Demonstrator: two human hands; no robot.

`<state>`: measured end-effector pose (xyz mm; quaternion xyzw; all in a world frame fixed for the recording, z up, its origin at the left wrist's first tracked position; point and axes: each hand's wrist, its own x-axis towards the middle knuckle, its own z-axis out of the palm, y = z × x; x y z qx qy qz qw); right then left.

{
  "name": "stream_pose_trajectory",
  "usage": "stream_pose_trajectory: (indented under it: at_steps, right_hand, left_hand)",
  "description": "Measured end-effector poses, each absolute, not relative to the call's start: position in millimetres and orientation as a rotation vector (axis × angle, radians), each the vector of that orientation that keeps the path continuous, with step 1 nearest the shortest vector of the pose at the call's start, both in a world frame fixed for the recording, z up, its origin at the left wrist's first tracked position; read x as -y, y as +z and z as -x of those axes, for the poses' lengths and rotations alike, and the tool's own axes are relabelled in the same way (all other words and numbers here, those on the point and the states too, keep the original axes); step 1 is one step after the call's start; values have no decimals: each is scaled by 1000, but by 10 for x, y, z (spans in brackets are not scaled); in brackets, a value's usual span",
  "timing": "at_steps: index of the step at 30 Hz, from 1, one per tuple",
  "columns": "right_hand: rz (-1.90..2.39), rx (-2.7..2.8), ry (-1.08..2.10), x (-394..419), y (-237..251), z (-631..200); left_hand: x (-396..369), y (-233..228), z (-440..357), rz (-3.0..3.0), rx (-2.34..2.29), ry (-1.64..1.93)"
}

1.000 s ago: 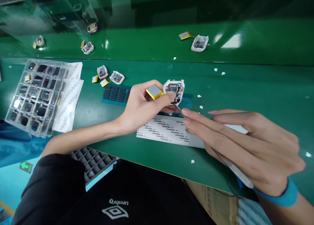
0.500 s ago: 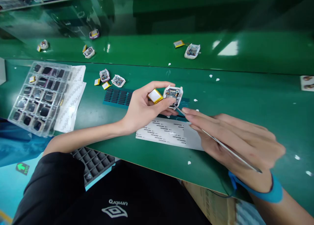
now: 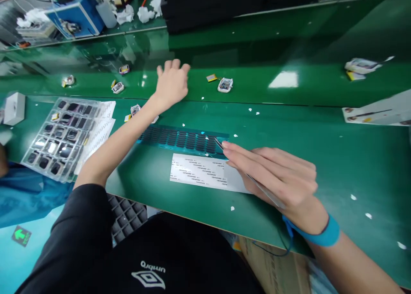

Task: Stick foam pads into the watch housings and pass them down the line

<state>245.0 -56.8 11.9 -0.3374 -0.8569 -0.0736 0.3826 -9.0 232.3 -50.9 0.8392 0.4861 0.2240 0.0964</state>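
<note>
Green covers the whole desk, where the left hand, which a second ago pinched a white device and its battery, now lies open and empty on the far strip. That device rests just beside it. The right hand stays clamped on tweezers, tip over the teal sheet.

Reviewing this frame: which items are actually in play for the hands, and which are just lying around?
In play: thin metal tweezers in right hand; blue strip of black pads; white printed label sheet; left hand over the belt.

Lying about: clear compartment tray; white open watch case.
</note>
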Motion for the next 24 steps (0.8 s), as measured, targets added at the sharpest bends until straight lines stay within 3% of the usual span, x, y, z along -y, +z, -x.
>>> stream_pose_trajectory:
  at_steps: [6, 10, 16, 24]
  right_hand:
    - [847, 2162, -142, 483, -7, -2484]
    - [899, 2058, -151, 451, -42, -2510]
    - [1075, 1850, -105, 505, -46, -2496]
    - [1134, 1836, -71, 529, -56, -2450]
  left_hand:
    - [-2351, -778, -826, -2436, -1089, 590]
    - [-2175, -584, -820, -2350, -1084, 585]
    - [-1223, -4, -613, -1836, -923, 850]
    - [-16, 216, -465, -1284, -597, 711]
